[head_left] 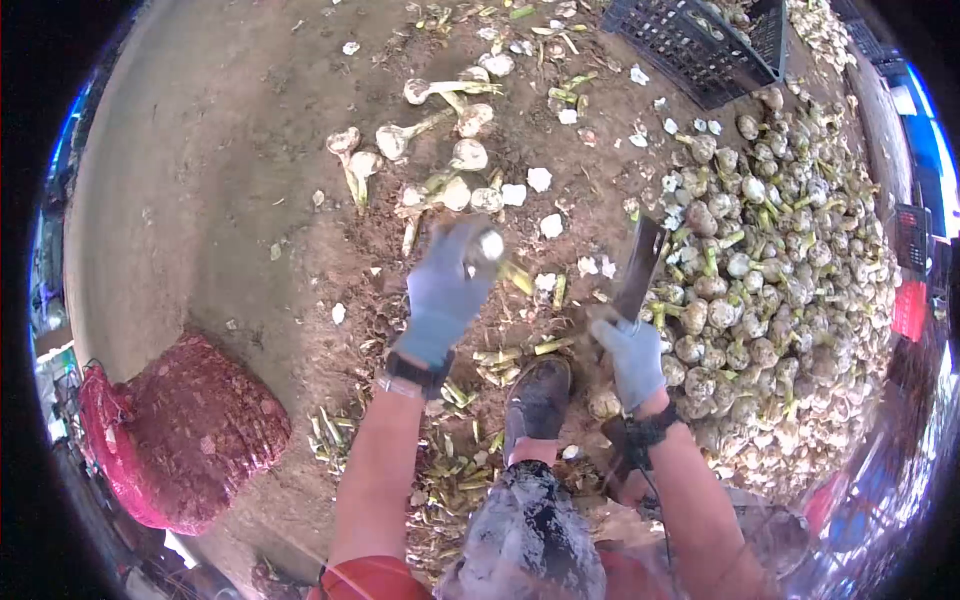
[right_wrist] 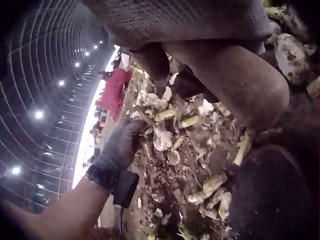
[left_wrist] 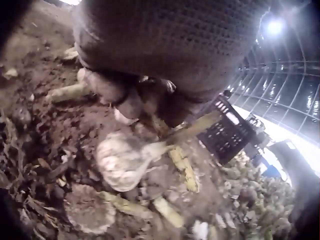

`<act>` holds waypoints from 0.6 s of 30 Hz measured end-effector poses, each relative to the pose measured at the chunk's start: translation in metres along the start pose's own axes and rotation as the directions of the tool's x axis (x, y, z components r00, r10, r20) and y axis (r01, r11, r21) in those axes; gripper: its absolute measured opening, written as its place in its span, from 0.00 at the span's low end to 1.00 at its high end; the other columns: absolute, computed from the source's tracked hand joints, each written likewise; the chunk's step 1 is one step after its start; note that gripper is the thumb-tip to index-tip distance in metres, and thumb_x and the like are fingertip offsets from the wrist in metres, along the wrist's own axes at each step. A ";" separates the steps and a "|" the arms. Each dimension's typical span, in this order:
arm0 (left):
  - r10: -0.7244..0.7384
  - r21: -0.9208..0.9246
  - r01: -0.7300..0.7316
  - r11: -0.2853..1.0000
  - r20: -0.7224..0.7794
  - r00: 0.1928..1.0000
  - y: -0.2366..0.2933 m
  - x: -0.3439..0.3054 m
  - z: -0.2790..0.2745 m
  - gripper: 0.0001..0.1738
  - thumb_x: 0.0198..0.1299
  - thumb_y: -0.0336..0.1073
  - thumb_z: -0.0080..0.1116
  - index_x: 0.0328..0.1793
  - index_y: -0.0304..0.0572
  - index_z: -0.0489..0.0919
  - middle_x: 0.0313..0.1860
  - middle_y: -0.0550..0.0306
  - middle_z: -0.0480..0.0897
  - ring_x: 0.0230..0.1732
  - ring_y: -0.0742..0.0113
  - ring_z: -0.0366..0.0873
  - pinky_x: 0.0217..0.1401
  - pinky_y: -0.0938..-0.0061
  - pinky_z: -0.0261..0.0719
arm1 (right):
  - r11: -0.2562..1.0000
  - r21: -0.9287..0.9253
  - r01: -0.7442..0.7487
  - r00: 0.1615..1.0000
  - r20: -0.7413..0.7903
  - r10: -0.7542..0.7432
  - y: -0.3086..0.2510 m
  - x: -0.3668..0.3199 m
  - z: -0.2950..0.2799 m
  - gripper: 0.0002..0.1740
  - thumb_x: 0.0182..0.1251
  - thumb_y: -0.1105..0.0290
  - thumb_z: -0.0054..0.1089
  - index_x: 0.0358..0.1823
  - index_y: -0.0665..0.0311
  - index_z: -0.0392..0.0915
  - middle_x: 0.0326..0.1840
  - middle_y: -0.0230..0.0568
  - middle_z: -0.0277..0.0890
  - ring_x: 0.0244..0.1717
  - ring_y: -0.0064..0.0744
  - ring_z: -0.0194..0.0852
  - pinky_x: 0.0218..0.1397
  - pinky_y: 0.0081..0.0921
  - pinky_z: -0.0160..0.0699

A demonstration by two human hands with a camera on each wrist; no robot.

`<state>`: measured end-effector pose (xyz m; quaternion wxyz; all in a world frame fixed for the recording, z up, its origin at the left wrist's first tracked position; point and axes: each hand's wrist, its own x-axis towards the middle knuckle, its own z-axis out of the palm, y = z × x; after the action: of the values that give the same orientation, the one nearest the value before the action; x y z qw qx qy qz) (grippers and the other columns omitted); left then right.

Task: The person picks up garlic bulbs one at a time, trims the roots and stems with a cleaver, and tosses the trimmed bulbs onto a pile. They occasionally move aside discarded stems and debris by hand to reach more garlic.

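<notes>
In the head view my gloved left hand (head_left: 447, 285) grips a garlic bulb (head_left: 490, 246), its cut-looking pale face turned up and a stem (head_left: 516, 278) sticking out to the lower right. To the right, my gloved right hand (head_left: 632, 355) holds a knife (head_left: 640, 265) by its lower end, its broad dark blade pointing up and away. The blade stands apart from the bulb. Fingers (left_wrist: 107, 85) of the left hand show at the top of the left wrist view. In the right wrist view, the left hand (right_wrist: 122, 142) appears beyond the fingers (right_wrist: 240, 80) of the right hand.
A large heap of garlic (head_left: 760, 290) lies on the right. Several stemmed bulbs (head_left: 395, 140) lie ahead on the dirt floor, among cut stems and peelings. A black crate (head_left: 700, 50) stands at the back right. A red mesh sack (head_left: 200, 430) lies left, and a shoe (head_left: 540, 400) stands between the arms.
</notes>
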<state>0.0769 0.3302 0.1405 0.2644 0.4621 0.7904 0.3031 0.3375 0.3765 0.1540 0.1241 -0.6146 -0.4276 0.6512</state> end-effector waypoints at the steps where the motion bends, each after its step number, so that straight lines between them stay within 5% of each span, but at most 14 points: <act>1: 0.003 -0.008 -0.003 1.000 0.001 1.000 0.007 -0.011 0.000 0.33 0.52 0.34 0.70 0.67 0.52 0.74 0.61 0.47 0.81 0.56 0.53 0.84 0.58 0.61 0.84 | 0.994 0.098 0.044 0.999 0.009 -0.045 -0.010 0.003 0.005 0.14 0.65 0.68 0.67 0.48 0.70 0.83 0.39 0.32 0.83 0.35 0.19 0.78 0.36 0.19 0.76; 3: 0.155 -0.011 -0.155 0.988 0.138 0.978 0.025 -0.033 0.000 0.36 0.50 0.27 0.69 0.69 0.50 0.73 0.64 0.47 0.79 0.60 0.54 0.82 0.64 0.64 0.82 | 0.977 0.193 0.088 0.996 0.013 -0.092 -0.034 0.003 0.014 0.15 0.66 0.68 0.66 0.49 0.70 0.83 0.38 0.32 0.83 0.32 0.20 0.78 0.35 0.19 0.76; 5: 0.106 -0.097 -0.089 0.991 0.186 0.977 0.051 -0.052 -0.006 0.39 0.50 0.26 0.65 0.72 0.52 0.71 0.67 0.49 0.77 0.57 0.55 0.83 0.59 0.68 0.83 | 0.976 0.199 -0.083 0.974 0.224 0.037 -0.056 -0.001 0.023 0.22 0.65 0.69 0.66 0.58 0.72 0.80 0.37 0.28 0.82 0.33 0.18 0.78 0.35 0.15 0.75; 8: 0.073 -0.211 -0.037 0.977 0.165 0.984 0.049 -0.071 0.004 0.41 0.49 0.25 0.60 0.75 0.50 0.69 0.68 0.50 0.76 0.54 0.58 0.84 0.54 0.72 0.83 | 0.991 0.128 -0.044 0.969 0.246 0.012 -0.049 0.000 0.040 0.22 0.64 0.71 0.67 0.59 0.71 0.79 0.34 0.28 0.81 0.31 0.18 0.78 0.33 0.16 0.75; 10: -0.169 -0.610 0.227 0.759 0.153 0.974 0.030 -0.082 0.019 0.40 0.50 0.24 0.61 0.74 0.45 0.68 0.62 0.51 0.80 0.52 0.61 0.83 0.52 0.74 0.82 | 0.982 0.186 -0.025 0.977 0.213 -0.015 -0.054 -0.013 0.054 0.22 0.64 0.72 0.67 0.59 0.71 0.79 0.36 0.29 0.82 0.29 0.16 0.76 0.30 0.17 0.75; 11: -0.187 -0.702 0.458 0.546 0.430 0.883 0.045 -0.079 0.002 0.39 0.50 0.23 0.62 0.73 0.42 0.67 0.54 0.55 0.82 0.49 0.67 0.82 0.51 0.75 0.82 | 0.964 0.263 -0.032 0.974 0.223 -0.028 -0.058 -0.022 0.060 0.20 0.63 0.72 0.69 0.56 0.71 0.81 0.36 0.31 0.83 0.30 0.15 0.76 0.27 0.15 0.72; 12: -0.188 -0.700 0.460 0.546 0.432 0.882 0.046 -0.081 0.001 0.39 0.50 0.23 0.62 0.73 0.42 0.67 0.54 0.55 0.82 0.49 0.67 0.82 0.51 0.75 0.82 | 0.940 0.340 -0.039 0.973 0.229 -0.042 -0.060 -0.027 0.063 0.19 0.61 0.71 0.71 0.53 0.71 0.82 0.36 0.34 0.83 0.31 0.14 0.76 0.25 0.13 0.69; 14: -0.262 -0.663 0.412 0.625 0.318 0.911 0.049 -0.084 -0.003 0.39 0.50 0.24 0.66 0.72 0.41 0.68 0.48 0.58 0.83 0.47 0.71 0.82 0.50 0.74 0.83 | 0.986 0.159 -0.059 0.965 0.260 0.016 -0.057 -0.026 0.058 0.20 0.61 0.67 0.71 0.53 0.69 0.82 0.39 0.36 0.85 0.34 0.15 0.78 0.29 0.17 0.73; 15: -0.357 -0.697 0.619 0.361 0.510 0.783 0.056 -0.085 -0.017 0.39 0.50 0.28 0.70 0.71 0.42 0.70 0.48 0.58 0.83 0.47 0.73 0.82 0.49 0.75 0.83 | 0.998 -0.002 0.056 0.963 0.264 -0.054 -0.058 -0.028 0.054 0.20 0.61 0.65 0.70 0.52 0.67 0.82 0.41 0.38 0.85 0.35 0.19 0.80 0.31 0.19 0.75; 17: -0.344 -0.664 0.600 0.446 0.492 0.800 0.053 -0.088 -0.022 0.39 0.51 0.31 0.71 0.71 0.42 0.70 0.50 0.57 0.83 0.49 0.71 0.82 0.51 0.74 0.82 | 0.871 -0.368 0.326 0.933 0.273 -0.234 -0.067 -0.034 0.044 0.20 0.58 0.62 0.70 0.50 0.62 0.82 0.37 0.44 0.83 0.34 0.34 0.83 0.37 0.30 0.78; 18: -0.322 -0.633 0.567 0.528 0.468 0.823 0.052 -0.088 -0.024 0.39 0.52 0.33 0.72 0.71 0.42 0.70 0.51 0.56 0.83 0.51 0.70 0.81 0.53 0.72 0.82 | 0.871 -0.368 0.325 0.934 0.273 -0.233 -0.065 -0.033 0.039 0.20 0.58 0.62 0.70 0.50 0.62 0.82 0.37 0.44 0.83 0.34 0.34 0.83 0.37 0.30 0.78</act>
<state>0.1279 0.2661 0.2063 0.6136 0.1303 0.6357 0.4499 0.2853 0.3769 0.2182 0.0385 -0.4825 -0.6494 0.5865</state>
